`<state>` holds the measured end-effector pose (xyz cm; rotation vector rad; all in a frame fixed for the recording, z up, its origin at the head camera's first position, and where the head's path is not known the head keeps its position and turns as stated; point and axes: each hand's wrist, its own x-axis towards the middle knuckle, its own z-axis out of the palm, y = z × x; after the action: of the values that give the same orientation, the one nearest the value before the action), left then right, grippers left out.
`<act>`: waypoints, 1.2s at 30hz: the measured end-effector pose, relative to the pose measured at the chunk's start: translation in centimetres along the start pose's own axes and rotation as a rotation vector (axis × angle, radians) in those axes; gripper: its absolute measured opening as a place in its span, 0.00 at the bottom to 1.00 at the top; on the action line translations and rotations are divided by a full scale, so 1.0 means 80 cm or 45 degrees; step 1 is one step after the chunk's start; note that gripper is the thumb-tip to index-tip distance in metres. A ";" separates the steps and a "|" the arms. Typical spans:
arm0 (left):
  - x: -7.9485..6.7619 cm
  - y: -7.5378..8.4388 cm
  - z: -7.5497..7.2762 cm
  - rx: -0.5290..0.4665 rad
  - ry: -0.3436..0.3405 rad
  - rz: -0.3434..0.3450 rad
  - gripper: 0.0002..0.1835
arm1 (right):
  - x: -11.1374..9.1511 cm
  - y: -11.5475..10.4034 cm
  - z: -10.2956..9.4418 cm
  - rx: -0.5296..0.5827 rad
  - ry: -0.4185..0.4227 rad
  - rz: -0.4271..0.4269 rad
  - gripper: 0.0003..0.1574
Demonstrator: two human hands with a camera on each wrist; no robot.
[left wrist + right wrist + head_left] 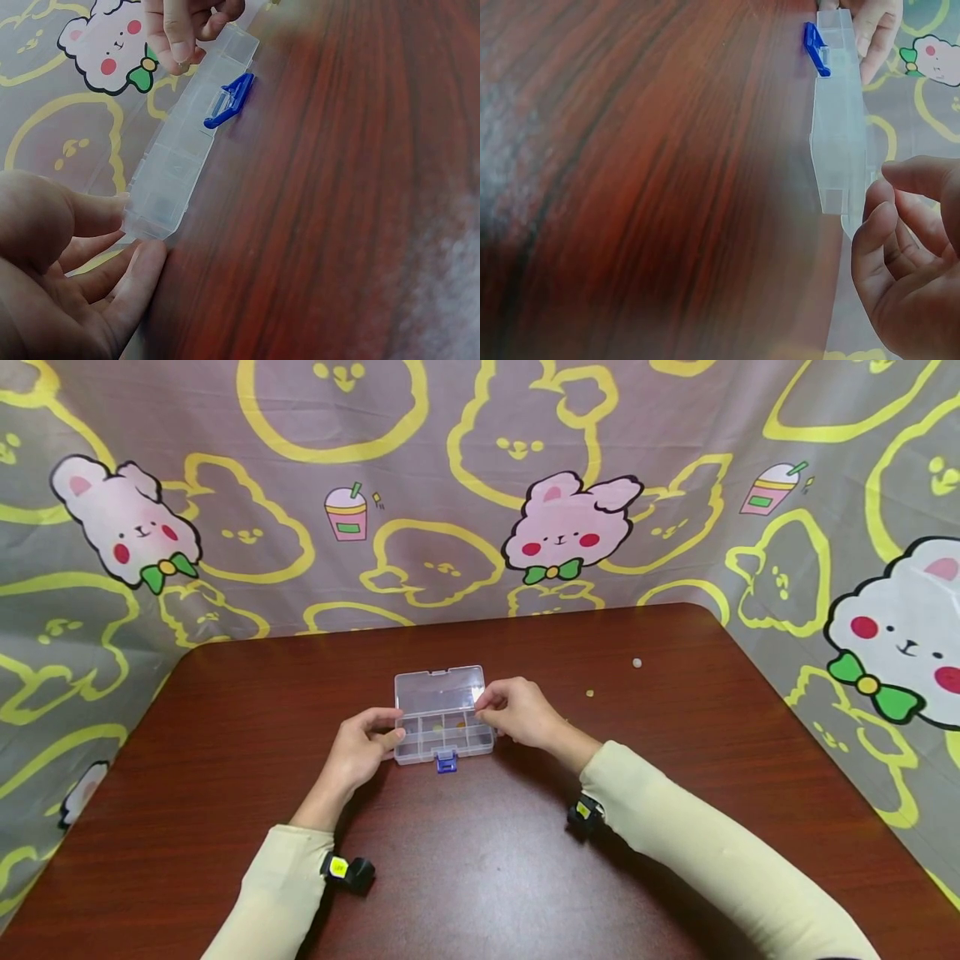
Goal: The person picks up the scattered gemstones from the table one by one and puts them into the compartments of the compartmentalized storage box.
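Observation:
A clear plastic compartment box [433, 752] lies on the table with its lid [438, 692] raised at the back and its blue latch [447, 763] hanging at the front. My left hand [358, 746] grips the box's left end between thumb and fingers. Over the back right compartment is my right hand [519, 712], its thumb and fingertips brought together. Whether something tiny sits between them is hidden. Inside the back row show a pale yellow piece [438, 728] and an orange piece [461, 724]. In the right wrist view, my right fingers [874, 229] are curled beside the box's end.
On the brown table [480, 860], a small white bead [637, 662] and a small yellowish bead [590, 693] lie to the right, beyond my right hand. Another yellow bit shows partly behind my right wrist. A patterned curtain [420, 468] hangs behind the table.

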<state>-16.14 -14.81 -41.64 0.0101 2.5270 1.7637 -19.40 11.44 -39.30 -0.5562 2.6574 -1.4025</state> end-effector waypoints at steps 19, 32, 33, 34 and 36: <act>0.002 -0.001 0.001 -0.016 0.001 0.006 0.17 | -0.021 0.020 -0.025 -0.001 0.013 0.051 0.02; 0.002 -0.002 0.000 -0.008 0.000 0.008 0.17 | -0.057 0.046 -0.056 -0.057 0.015 0.073 0.03; 0.002 -0.002 0.000 -0.006 0.001 0.004 0.17 | -0.059 0.048 -0.058 -0.062 0.014 0.070 0.04; 0.002 -0.002 0.000 -0.004 0.001 0.002 0.17 | -0.062 0.050 -0.060 -0.065 0.012 0.070 0.05; 0.002 -0.003 0.000 0.002 -0.001 -0.005 0.17 | -0.069 0.052 -0.063 -0.060 0.006 0.078 0.06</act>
<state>-16.33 -14.87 -41.86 0.0055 2.5257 1.7602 -16.68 19.49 -40.28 -0.4718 2.6932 -1.3291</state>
